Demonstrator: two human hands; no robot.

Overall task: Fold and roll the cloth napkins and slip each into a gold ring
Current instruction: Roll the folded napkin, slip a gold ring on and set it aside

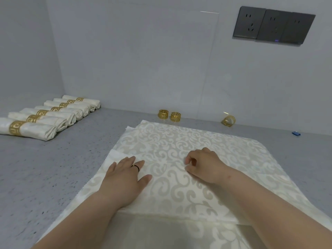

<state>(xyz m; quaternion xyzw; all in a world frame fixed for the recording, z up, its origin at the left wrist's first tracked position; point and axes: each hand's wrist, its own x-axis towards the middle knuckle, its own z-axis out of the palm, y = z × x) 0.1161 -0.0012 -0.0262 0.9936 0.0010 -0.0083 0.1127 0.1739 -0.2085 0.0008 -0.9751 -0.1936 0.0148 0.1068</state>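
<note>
A cream damask napkin (172, 141) lies spread on the grey counter (53, 168), folded over so a top layer ends near the front edge. My left hand (125, 175) rests flat on its left part, fingers apart, a dark ring on one finger. My right hand (203, 164) sits on the middle of the cloth with fingers curled, fingertips touching the fabric; whether it pinches the cloth is unclear. Two empty gold rings (169, 115) stand by the back wall beyond the napkin. A third gold ring (228, 120) lies tilted further right.
Several rolled napkins in gold rings (45, 115) lie in a row at the back left corner. A small blue object (296, 133) sits at the far right by the wall. Dark wall sockets (273, 26) hang above.
</note>
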